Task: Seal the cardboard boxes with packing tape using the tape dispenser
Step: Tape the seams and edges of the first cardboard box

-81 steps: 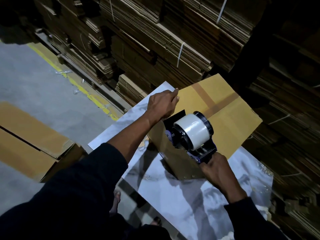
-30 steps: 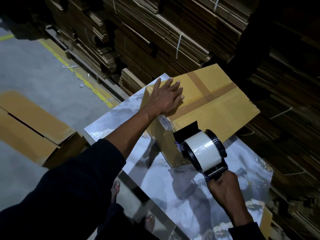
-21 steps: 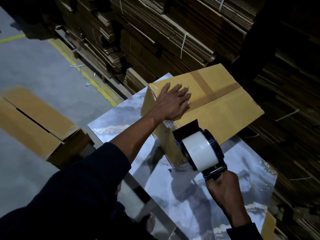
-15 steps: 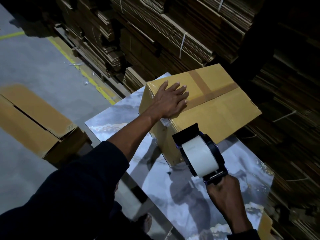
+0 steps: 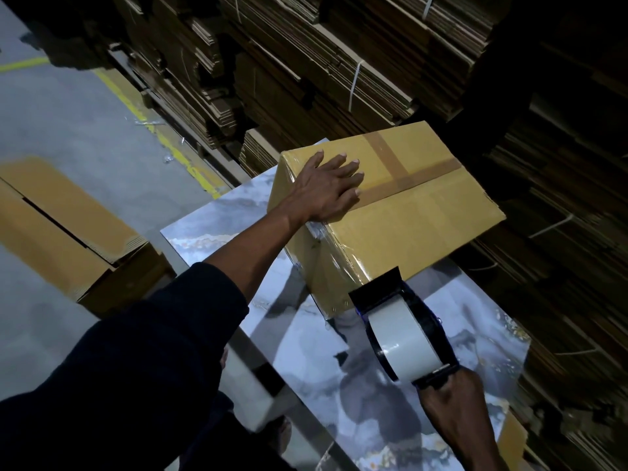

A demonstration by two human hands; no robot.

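A closed yellow-brown cardboard box (image 5: 418, 219) stands on a marbled grey table (image 5: 295, 338). Brown tape crosses its top, and clear tape shines along its near edge. My left hand (image 5: 328, 192) lies flat on the box top with straight, spread fingers. My right hand (image 5: 448, 399) grips the handle of a black tape dispenser (image 5: 404, 334) that carries a white roll. The dispenser's front flap touches the lower near corner of the box.
Tied bundles of flat cardboard (image 5: 339, 69) fill the back and right side. A stack of folded boxes (image 5: 68, 229) lies on the grey floor at left, beside a yellow floor line (image 5: 153, 130). The table's left edge runs near my body.
The dispenser has slid down and right along the box's near side towards its lower corner. My left hand has stayed pressed flat on the box top.
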